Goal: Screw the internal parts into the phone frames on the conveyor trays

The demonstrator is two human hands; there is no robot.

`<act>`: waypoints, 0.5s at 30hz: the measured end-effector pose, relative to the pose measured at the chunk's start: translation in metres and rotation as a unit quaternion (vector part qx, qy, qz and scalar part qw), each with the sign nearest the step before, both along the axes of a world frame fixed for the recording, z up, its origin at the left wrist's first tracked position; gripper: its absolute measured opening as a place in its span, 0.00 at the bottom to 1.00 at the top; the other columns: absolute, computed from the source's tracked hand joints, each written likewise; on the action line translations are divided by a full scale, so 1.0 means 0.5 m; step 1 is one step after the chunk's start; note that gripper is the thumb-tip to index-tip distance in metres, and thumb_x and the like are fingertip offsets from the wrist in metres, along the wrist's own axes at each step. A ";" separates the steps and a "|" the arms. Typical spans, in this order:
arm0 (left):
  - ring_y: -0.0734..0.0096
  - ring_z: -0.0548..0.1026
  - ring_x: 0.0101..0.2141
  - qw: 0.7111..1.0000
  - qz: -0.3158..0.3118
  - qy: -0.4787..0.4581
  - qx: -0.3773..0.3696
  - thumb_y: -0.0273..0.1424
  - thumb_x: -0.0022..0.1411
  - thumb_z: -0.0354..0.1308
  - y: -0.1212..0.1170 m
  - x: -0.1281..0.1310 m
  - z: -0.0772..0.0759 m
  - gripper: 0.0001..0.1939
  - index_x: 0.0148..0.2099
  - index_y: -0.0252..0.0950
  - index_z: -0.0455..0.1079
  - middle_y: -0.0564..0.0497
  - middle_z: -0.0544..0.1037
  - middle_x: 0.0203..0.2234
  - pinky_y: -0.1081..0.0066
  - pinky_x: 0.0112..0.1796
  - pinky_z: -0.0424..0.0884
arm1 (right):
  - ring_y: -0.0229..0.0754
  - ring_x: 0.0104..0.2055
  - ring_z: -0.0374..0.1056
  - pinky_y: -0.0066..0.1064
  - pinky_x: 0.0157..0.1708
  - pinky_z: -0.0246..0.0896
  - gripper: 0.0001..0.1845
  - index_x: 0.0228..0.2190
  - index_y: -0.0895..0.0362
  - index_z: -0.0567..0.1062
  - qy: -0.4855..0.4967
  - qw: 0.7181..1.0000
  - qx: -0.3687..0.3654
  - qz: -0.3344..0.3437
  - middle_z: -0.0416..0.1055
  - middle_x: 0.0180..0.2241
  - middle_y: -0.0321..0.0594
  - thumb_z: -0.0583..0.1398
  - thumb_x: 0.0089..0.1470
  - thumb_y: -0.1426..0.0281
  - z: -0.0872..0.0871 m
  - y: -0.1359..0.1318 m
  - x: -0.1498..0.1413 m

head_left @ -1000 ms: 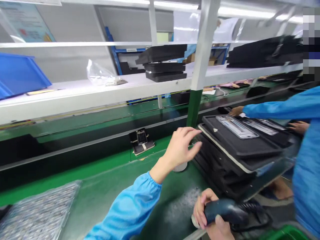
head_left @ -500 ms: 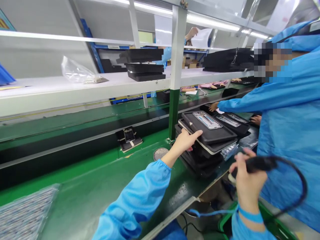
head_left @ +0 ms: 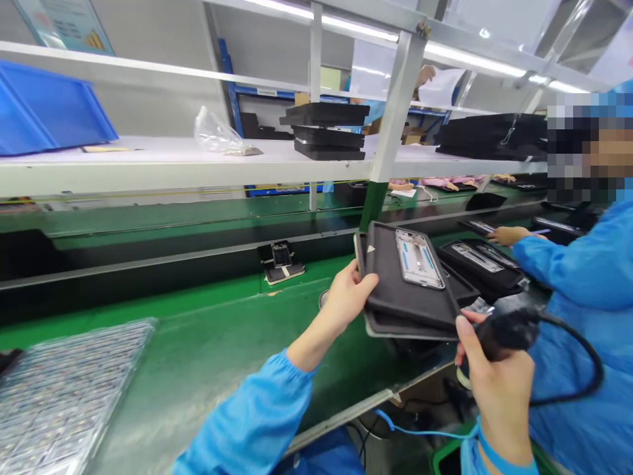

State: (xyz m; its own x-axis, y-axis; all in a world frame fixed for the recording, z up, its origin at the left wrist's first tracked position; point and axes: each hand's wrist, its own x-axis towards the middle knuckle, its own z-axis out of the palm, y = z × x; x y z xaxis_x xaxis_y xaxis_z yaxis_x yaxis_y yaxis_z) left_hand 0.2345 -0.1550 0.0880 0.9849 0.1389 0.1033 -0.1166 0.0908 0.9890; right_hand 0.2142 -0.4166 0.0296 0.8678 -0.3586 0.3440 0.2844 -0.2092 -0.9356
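Left hand [head_left: 342,294] gripping black trays [head_left: 388,277] by the left edge, right hand [head_left: 505,377] clasping their corner and a corded tool [head_left: 514,330], phone frame [head_left: 420,260] lying on top.

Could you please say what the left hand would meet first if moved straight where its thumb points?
The left hand has its thumb on the upper tray; straight on, it would probably first meet the phone frame there, though depth is unclear.

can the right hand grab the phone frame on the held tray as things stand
Probably not easily: the right hand holds a corded tool and a corner of the tray, though nothing covers the phone frame.
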 end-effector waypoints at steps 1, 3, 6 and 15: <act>0.64 0.86 0.41 1.000 0.004 -0.006 0.002 0.44 0.69 0.74 0.036 -0.048 -0.003 0.34 0.71 0.32 0.82 0.46 0.90 0.43 0.71 0.45 0.85 | 0.43 0.25 0.71 0.34 0.26 0.69 0.43 0.48 0.57 0.88 -0.039 0.999 0.009 0.009 0.75 0.25 0.37 0.80 0.56 0.31 0.000 0.014 -0.027; 0.57 0.89 0.52 0.999 0.027 -0.005 0.016 0.48 0.66 0.77 0.115 -0.155 -0.014 0.41 0.76 0.34 0.81 0.44 0.92 0.54 0.66 0.54 0.88 | 0.41 0.27 0.74 0.32 0.29 0.75 0.29 0.46 0.54 0.85 -0.114 0.990 0.055 0.057 0.77 0.28 0.36 0.80 0.64 0.43 0.006 0.045 -0.069; 0.48 0.88 0.60 0.989 0.115 0.081 0.050 0.57 0.64 0.80 0.225 -0.315 -0.057 0.50 0.80 0.37 0.79 0.43 0.90 0.63 0.58 0.60 0.90 | 0.39 0.24 0.72 0.31 0.25 0.76 0.18 0.43 0.52 0.82 -0.167 0.951 0.145 0.215 0.75 0.29 0.34 0.75 0.73 0.52 0.015 0.097 -0.099; 0.37 0.90 0.57 0.929 0.279 0.231 0.079 0.69 0.45 0.82 0.382 -0.536 -0.334 0.58 0.71 0.41 0.87 0.44 0.94 0.53 0.49 0.60 0.92 | 0.38 0.24 0.71 0.29 0.24 0.73 0.10 0.44 0.50 0.78 -0.092 0.900 0.161 0.395 0.72 0.31 0.32 0.70 0.78 0.60 -0.101 0.286 -0.008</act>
